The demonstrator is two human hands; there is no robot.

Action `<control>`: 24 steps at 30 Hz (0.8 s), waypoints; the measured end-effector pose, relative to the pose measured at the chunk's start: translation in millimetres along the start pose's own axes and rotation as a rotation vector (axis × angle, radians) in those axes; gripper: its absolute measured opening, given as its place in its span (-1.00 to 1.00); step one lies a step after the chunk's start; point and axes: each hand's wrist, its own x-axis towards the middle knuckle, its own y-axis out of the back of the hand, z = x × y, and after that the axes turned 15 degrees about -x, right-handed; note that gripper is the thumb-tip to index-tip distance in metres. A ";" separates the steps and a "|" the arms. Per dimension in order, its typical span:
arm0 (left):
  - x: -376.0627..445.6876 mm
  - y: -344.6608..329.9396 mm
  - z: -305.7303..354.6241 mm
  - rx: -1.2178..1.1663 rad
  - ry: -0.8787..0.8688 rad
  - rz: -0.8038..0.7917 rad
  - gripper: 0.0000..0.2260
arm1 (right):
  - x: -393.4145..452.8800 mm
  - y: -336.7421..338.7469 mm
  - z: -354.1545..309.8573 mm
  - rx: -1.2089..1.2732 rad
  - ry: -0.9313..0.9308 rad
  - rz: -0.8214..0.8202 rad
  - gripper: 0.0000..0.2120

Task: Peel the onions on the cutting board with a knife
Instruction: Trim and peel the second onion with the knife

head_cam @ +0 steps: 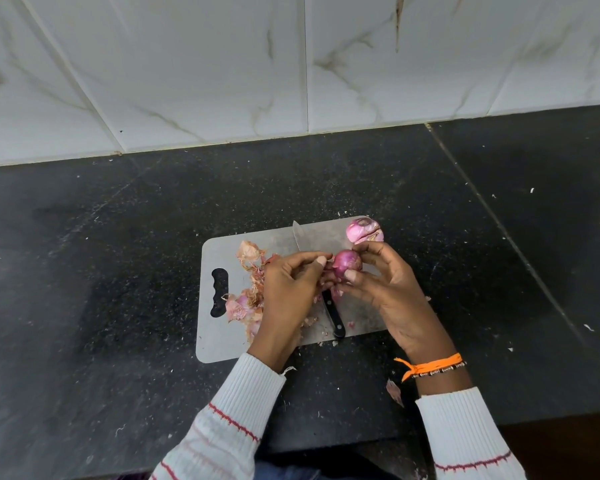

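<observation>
So this looks somewhere in the middle of the job. Both hands are up over the cutting board (222, 341) working on one small red onion (347, 263). The right hand (388, 289) has its fingers curled around the onion from the right side and holds it just above the board, while the left hand (291, 282) pinches at its left end, thumb tip right against the skin. My guess is it's pulling off a strip of peel by hand.

The knife (333, 315) isn't in either hand. It lies on the board under the hands, black handle toward the person, blade tip poking out past the left hand's knuckles.

A second onion (364, 230) sits at the far right corner of the board. It looks paler pink, and I can't tell if it's fully peeled or still needs a layer off.

There's a decent pile of peels (246, 299) on the left half of the board, so a fair bit of skinning is done already. What's left: finishing the held onion, maybe touching up the other.
</observation>
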 end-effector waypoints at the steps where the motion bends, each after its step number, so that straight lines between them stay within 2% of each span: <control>1: -0.3 -0.7 -0.1 -0.021 0.014 -0.004 -0.91 | 0.2 0.7 1.1 -0.031 0.005 0.010 -0.62; 9: -1.0 0.2 -4.9 -0.002 -0.053 -0.028 -0.93 | -1.6 2.6 1.0 -0.163 0.049 0.001 -0.68; 19: 1.9 6.5 -9.7 0.075 -0.052 0.036 -0.84 | -8.0 4.2 -4.9 0.234 -0.055 -0.177 -0.58; 21: 2.3 8.5 -11.3 0.101 -0.047 0.011 -0.80 | -8.4 3.4 -4.6 0.267 -0.055 -0.181 -0.53; 24: -0.5 5.0 -9.4 0.094 -0.040 -0.020 -0.80 | -8.2 1.5 -3.8 0.259 -0.073 -0.117 -0.60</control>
